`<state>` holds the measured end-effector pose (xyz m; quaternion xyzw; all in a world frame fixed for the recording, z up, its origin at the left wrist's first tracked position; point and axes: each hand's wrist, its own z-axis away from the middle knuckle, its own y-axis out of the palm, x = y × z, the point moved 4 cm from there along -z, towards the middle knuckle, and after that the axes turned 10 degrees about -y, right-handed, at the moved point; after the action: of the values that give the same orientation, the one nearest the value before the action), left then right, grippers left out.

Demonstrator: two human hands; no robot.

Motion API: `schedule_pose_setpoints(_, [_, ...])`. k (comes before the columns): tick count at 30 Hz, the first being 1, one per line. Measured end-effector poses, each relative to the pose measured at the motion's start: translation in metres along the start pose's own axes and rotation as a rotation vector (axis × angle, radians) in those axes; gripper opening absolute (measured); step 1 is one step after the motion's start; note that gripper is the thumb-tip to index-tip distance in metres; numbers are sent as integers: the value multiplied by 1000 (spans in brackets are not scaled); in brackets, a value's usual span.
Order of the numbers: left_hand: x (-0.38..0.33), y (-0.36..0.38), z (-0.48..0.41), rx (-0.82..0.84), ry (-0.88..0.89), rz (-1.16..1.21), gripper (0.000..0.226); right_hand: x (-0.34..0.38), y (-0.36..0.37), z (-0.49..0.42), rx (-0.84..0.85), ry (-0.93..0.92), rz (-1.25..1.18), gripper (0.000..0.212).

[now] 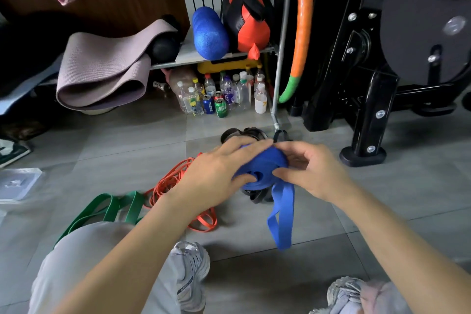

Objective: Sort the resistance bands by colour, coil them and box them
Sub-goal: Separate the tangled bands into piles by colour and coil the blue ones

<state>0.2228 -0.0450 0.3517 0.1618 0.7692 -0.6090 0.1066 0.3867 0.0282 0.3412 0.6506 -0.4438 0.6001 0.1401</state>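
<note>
The person crouches over the grey tiled floor, holding a wide, flat blue rubber resistance band up off the tiles. It is wound most of the way into a thick coil. The left hand wraps round the coil's left side, fingers curled over the top and thumb pressed on its face. The right hand pinches the coil's right edge between thumb and fingers. A loose loop of the same band hangs straight down from the coil's underside.

Directly below the coil lies a black band. Left of the coil a tangle of thin orange bands sprawls on the floor, and further left lie flat green bands. Far to the coil's left sits a blurred clear plastic container. Well beyond the coil stand plastic bottles and drink cans.
</note>
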Motion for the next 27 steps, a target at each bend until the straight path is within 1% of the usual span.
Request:
schedule_pose_setpoints(2, [3,8,1,26,2,-32,64,0,3,0,19,-5,5,52])
schedule_pose_setpoints(4, [7,10,2,37,-20,81,59,0,2,1,10,-11,-11,53])
schedule_pose_setpoints(7, [8,7,2,-8,-62,269,57,2,-1,2,-5,-27,-47,48])
schedule_pose_setpoints(10, [6,1,2,-86,-127,430,61,0,-2,2,-23,-2,-48,44])
schedule_pose_setpoints(12, [7,-2,2,-137,-155,527,64,-1,-1,1,-44,21,-172,41])
schedule_pose_setpoints(14, [8,1,3,-139,-203,621,71,0,-1,1,-50,26,-259,41])
schedule_pose_setpoints(15, [7,3,4,-112,-231,649,72,1,-2,2,-48,24,-273,40])
schedule_pose_setpoints(17, [5,5,5,-51,-250,605,69,4,-3,3,-24,5,-242,37])
schedule_pose_setpoints(19, [2,2,7,-44,-171,361,62,2,0,5,16,-2,-119,37])
schedule_pose_setpoints(21, [0,4,9,-26,-33,94,69,-4,7,5,60,9,-17,36])
schedule_pose_setpoints(22, [0,8,10,10,2,9,71,-6,9,5,79,6,-2,34])
schedule_pose_setpoints(24, [0,14,11,59,4,-52,64,-10,13,6,100,-8,-12,31])
schedule_pose_setpoints(25, [1,15,10,58,-3,-33,60,-12,14,6,92,0,-44,36])
schedule_pose_setpoints(27, [3,13,9,45,-35,53,55,-21,12,5,64,64,-176,52])
